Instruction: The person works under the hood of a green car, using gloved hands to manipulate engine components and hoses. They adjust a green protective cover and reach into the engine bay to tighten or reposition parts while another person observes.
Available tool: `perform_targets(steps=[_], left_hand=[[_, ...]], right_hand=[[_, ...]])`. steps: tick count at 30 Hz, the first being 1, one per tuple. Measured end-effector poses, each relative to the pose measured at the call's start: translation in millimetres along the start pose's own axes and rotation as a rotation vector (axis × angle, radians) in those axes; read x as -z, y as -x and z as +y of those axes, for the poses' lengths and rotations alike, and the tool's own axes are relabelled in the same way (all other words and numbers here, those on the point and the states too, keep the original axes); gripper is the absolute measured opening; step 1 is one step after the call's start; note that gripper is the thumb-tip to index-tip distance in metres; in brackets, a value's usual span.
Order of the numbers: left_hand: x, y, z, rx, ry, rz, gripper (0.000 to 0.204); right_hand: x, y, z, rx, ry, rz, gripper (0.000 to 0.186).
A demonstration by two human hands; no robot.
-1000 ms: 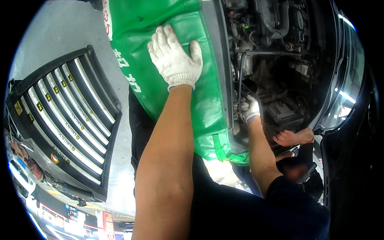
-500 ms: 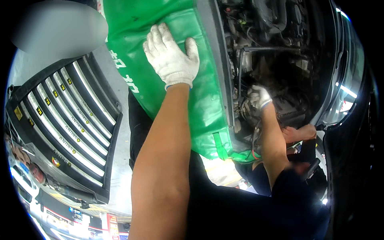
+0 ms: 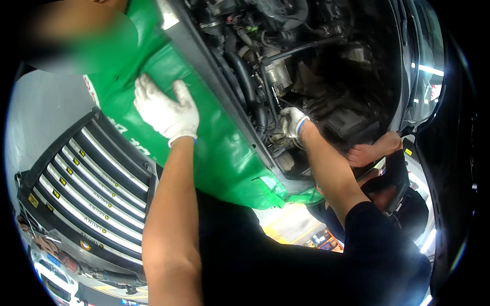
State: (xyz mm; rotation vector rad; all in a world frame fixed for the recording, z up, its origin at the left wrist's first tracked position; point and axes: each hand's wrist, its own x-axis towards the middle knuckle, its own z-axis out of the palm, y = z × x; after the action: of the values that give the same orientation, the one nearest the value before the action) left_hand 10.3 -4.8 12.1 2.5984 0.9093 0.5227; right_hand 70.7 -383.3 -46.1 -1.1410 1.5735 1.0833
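Note:
My left hand point(image 3: 166, 109), in a white knit glove, lies with fingers stretched and thumb apart on a green protective cover point(image 3: 214, 148) over the car's front edge. My right hand point(image 3: 295, 122), also gloved, is down in the engine bay point(image 3: 316, 76) with its fingers curled; what they hold is hidden. It is beside a black hose point(image 3: 270, 102), just below a silver cylindrical part point(image 3: 278, 74). A thin shiny shaft point(image 3: 275, 96) shows above its fingertips.
A co-worker's bare hand point(image 3: 365, 153) rests beside a dark box point(image 3: 342, 125) at the bay's right, their body below it. A removed grille point(image 3: 94, 188) lies at the left. Another person is partly visible at the upper left, blurred. A dark body panel point(image 3: 441, 204) borders the right.
The view has turned, tilting the cover and engine bay. My right hand has shifted among the engine parts, its fingers still curled. My left hand still lies on the cover.

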Motion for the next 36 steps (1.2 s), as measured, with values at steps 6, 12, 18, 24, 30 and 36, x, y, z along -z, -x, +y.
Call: perform_targets(steps=[6,12,18,24,30,36], left_hand=[[4,4,9,0.001,0.001,-0.001,0.058],[-2,0,9,0.049,-0.002,-0.051,0.062],[-5,3,17,0.092,0.051,-0.112,0.064],[-11,6,11,0.09,0.044,-0.124,0.061],[-12,3,9,0.064,-0.014,-0.132,0.059],[-11,6,3,0.046,-0.009,-0.133,0.061]], right_hand=[[8,-43,25,0.164,-0.107,-0.038,0.027],[4,-74,37,0.267,-0.184,0.09,0.012],[-8,-54,35,0.287,-0.313,0.165,0.02],[-4,-69,43,0.299,-0.269,0.262,0.04],[-10,-65,41,0.282,-0.232,0.29,0.02],[-14,-52,36,0.291,-0.128,0.287,0.024]])
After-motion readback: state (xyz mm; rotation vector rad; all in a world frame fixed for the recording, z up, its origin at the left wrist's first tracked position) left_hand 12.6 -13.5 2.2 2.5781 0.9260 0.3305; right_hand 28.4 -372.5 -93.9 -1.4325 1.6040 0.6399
